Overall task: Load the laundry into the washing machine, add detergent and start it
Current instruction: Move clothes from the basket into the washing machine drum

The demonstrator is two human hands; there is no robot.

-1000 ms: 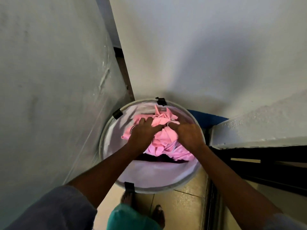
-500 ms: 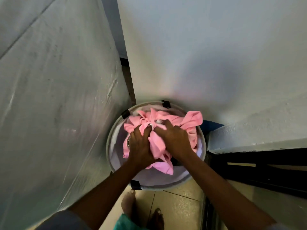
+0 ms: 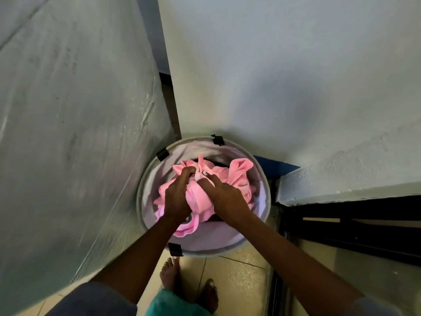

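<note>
Step 1 in hand: fetching the load. Left grip clenched on the pink laundry, right grip grasping the same bundle from the other side, fingertips close together at the top. Bundle bunched inside the mouth of the round white hamper, darker clothes barely showing beneath. Hamper on the tiled floor, set against a pale wall. No washing machine in sight. Next, probably: lifting the bundle clear without loose ends catching the rim, then carrying it to the machine. Detergent and start yet to come.
</note>
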